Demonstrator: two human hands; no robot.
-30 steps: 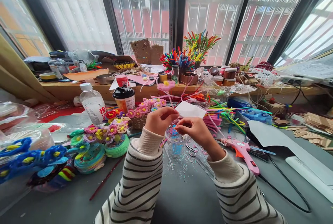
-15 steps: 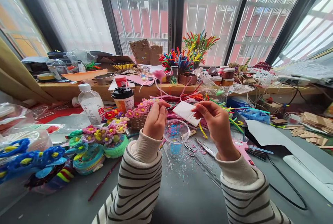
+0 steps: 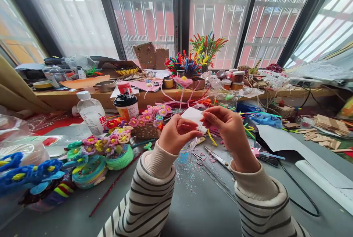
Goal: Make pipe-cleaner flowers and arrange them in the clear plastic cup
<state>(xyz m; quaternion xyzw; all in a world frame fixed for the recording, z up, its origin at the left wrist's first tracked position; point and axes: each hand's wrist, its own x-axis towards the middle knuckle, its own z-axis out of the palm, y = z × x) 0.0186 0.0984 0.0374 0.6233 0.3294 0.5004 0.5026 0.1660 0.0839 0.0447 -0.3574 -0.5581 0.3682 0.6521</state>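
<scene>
Here, pink flower [image 3: 183, 82], yellow centre [image 3: 184, 78], pink stem [image 3: 181, 101]

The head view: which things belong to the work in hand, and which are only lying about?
Apparently in the work:
pink flower, in the left hand
thin wire, at the right hand

Seemingly lying about:
bottle
black-lidded cup
wooden sticks

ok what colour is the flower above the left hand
The flower is pink with a yellow centre; head view.
</scene>
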